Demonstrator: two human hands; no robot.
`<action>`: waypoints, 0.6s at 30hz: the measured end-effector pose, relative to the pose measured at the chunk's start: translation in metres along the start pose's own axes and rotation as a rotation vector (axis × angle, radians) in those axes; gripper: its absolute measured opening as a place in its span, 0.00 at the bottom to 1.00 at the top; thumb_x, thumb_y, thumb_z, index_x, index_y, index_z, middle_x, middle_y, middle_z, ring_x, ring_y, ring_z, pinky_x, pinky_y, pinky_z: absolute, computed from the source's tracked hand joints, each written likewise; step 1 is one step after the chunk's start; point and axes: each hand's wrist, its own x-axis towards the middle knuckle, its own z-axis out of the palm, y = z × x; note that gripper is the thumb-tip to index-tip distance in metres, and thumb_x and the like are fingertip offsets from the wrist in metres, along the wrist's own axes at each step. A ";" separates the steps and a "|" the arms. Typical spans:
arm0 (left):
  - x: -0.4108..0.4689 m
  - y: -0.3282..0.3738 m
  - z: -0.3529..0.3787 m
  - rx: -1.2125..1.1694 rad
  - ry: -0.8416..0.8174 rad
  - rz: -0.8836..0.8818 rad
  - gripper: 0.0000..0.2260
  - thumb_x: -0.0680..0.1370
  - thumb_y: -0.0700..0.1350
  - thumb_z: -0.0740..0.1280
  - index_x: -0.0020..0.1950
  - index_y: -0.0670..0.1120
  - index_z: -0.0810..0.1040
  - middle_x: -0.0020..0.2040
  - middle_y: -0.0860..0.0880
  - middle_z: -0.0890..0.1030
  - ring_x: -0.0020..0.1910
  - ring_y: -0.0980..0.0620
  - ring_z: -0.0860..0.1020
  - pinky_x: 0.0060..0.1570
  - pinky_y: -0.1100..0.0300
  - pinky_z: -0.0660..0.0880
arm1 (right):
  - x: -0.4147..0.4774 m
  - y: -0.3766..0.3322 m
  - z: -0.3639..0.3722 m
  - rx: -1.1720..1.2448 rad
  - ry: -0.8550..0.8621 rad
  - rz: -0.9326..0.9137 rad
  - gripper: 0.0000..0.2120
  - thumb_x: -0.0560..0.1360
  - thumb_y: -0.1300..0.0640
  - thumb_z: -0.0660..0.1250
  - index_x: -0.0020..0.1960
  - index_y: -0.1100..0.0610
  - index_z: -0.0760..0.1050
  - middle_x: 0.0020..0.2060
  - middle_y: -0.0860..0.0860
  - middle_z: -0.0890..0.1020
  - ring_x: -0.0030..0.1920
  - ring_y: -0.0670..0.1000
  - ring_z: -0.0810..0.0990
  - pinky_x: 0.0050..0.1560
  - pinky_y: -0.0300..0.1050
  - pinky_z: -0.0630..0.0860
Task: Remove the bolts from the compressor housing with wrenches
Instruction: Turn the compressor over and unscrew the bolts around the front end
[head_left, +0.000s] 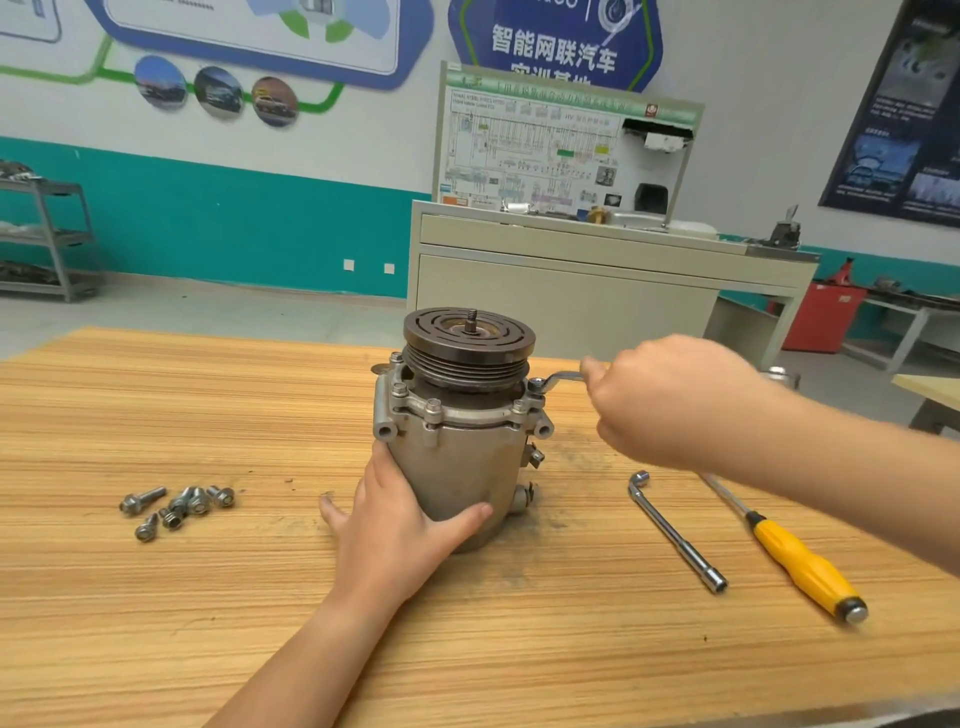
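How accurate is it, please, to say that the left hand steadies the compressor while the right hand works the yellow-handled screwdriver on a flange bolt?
The head view shows the right hand holding a wrench on that bolt; the yellow-handled screwdriver lies on the table.

We face a white wall (769, 104) with a teal lower band (234, 228), hung with blue-and-green poster panels (556, 47). Before it stands a beige metal cabinet (561, 296) carrying an upright wiring-diagram board (545, 156). At far left, a grey metal shelf rack (62, 239) stands on the pale grey floor (208, 312); a striped wooden tabletop (156, 623) fills our foreground.
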 end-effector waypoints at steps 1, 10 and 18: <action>0.000 0.000 0.000 -0.003 -0.004 -0.001 0.54 0.58 0.71 0.66 0.75 0.49 0.47 0.72 0.53 0.65 0.71 0.51 0.63 0.69 0.34 0.46 | 0.001 0.009 0.005 0.022 0.021 -0.028 0.18 0.78 0.55 0.52 0.65 0.58 0.66 0.28 0.49 0.64 0.26 0.51 0.62 0.22 0.40 0.58; 0.000 0.000 0.000 0.001 0.000 0.000 0.55 0.58 0.71 0.66 0.75 0.48 0.47 0.73 0.52 0.64 0.72 0.51 0.62 0.69 0.36 0.46 | 0.035 0.042 0.071 0.289 0.277 -0.088 0.21 0.77 0.67 0.56 0.69 0.54 0.66 0.45 0.54 0.81 0.39 0.54 0.78 0.36 0.44 0.75; 0.000 -0.002 -0.001 -0.044 0.003 0.000 0.54 0.57 0.72 0.66 0.75 0.51 0.48 0.72 0.55 0.65 0.71 0.53 0.63 0.70 0.36 0.47 | 0.090 -0.010 0.099 0.551 0.862 0.078 0.08 0.64 0.73 0.73 0.41 0.64 0.82 0.38 0.56 0.84 0.39 0.55 0.84 0.40 0.53 0.79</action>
